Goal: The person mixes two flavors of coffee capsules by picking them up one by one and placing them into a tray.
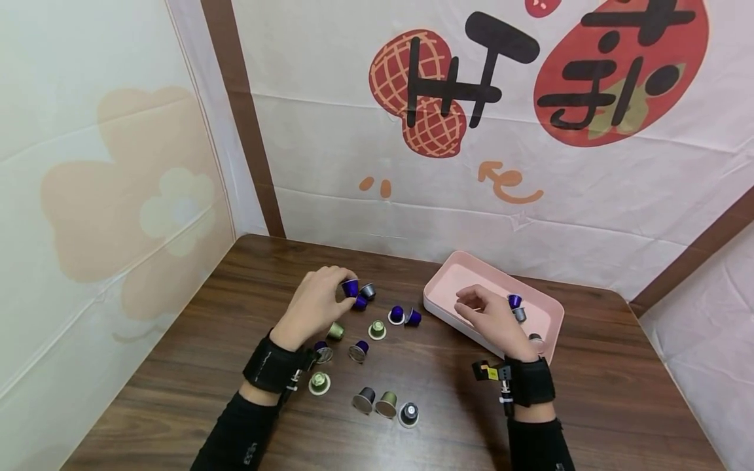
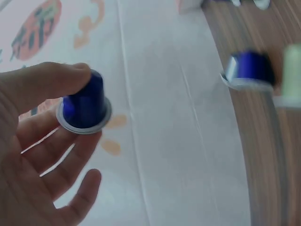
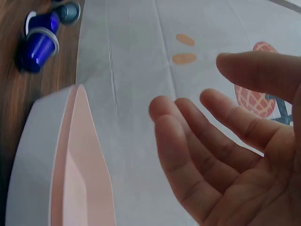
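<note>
The blue capsule (image 2: pixel 84 104) is pinched in the left hand (image 1: pixel 315 304), lifted just above the scattered capsules (image 1: pixel 377 329) mid-desk. This looks like the pick-up step; next it needs carrying to the pink tray (image 1: pixel 453 271) near the desk's (image 1: pixel 589 405) far right edge, where the right hand (image 1: pixel 491 317) hovers relaxed, holding nothing. Printed cloth walls (image 1: pixel 118 196) surround the desk.

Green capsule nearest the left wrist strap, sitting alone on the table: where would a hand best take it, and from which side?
The green capsule seems to stand on its wide rim with the narrow end up. I would come straight down from above and pinch the tapered body just above the rim, thumb and finger on opposite sides. It stands apart from the other capsules, so fingers should fit around it.
</note>
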Motion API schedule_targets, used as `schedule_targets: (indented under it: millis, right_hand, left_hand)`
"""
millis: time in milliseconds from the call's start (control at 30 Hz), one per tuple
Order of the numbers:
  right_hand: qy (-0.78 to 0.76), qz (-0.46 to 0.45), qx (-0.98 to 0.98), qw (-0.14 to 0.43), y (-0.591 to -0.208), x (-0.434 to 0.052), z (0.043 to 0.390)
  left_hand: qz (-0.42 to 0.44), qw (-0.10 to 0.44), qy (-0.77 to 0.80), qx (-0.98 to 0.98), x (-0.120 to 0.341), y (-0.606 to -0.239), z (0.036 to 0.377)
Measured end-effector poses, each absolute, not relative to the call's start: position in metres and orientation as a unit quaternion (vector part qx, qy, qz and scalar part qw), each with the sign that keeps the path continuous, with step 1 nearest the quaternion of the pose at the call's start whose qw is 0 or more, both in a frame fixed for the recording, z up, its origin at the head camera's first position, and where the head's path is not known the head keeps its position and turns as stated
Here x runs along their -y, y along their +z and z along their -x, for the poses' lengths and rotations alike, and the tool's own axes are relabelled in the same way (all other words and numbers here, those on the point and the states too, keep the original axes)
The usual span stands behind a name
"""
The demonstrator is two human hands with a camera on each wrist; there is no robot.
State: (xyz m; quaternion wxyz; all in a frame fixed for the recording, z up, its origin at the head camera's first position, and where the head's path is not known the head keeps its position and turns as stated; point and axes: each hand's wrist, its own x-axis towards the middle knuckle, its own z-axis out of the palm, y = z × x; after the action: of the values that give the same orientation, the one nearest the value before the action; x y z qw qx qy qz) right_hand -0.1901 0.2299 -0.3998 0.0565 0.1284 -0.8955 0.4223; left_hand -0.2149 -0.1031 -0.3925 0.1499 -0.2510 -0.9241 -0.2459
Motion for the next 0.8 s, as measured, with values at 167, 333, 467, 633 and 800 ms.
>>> schedule_targets:
  millis: [167,333,467,633,800]
  right_hand:
    - [0.474,-0.14,0.869,0.041,-0.404,-0.216,0.19]
    - [0.562,-0.171,0.809,-0.009,-0.407,-0.194,0.187]
    - [0.63,-0.199,0.749,-0.044,-0.408,-0.177,0.182]
    - [0.666,-0.202,0.714,-0.07,-0.409,-0.163,0.177]
    - [0.668,-0.189,0.716,-0.069,-0.411,-0.157,0.176]
  left_hand:
    - [0.312,0.181,-0.269,0.893,0.084,-0.392,0.206]
    - [0.357,0.19,-0.294,0.866,0.067,-0.397,0.2]
    - [0.386,0.196,-0.318,0.843,0.056,-0.402,0.197]
    - [0.412,0.205,-0.33,0.825,0.045,-0.408,0.194]
    - [0.415,0.229,-0.338,0.813,0.038,-0.411,0.192]
